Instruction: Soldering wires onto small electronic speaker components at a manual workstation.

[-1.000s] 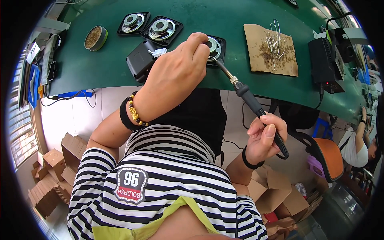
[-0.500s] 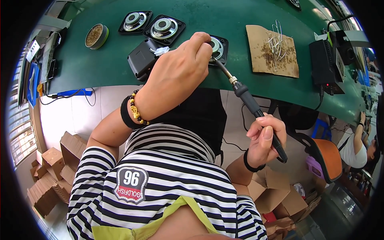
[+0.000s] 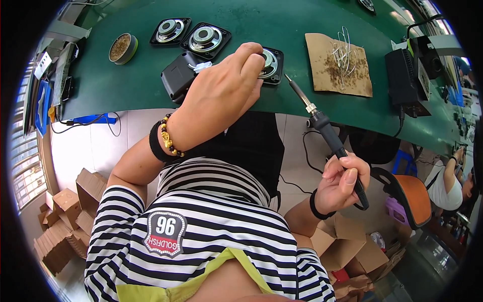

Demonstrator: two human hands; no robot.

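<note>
The right fingers (image 3: 350, 176) wrap the soldering iron (image 3: 327, 132), its tip just beside the speaker (image 3: 273, 70) on the table (image 3: 271, 25). The left fingers (image 3: 250, 50) hide part; I can't tell if they pinch. A black box (image 3: 176, 78), two more speakers (image 3: 204, 38), a cup (image 3: 132, 52) and wire (image 3: 343, 56) on card (image 3: 317, 58) sit around. The shirt badge (image 3: 165, 235) has white writing.

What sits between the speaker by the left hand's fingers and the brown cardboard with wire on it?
In the head view: green tabletop and, near the speaker, the metal tip of the soldering iron held in the right hand.

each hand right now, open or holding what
Left hand: curled by the speaker; can't tell if holding anything.
Right hand: closed, holding the soldering iron.
</note>
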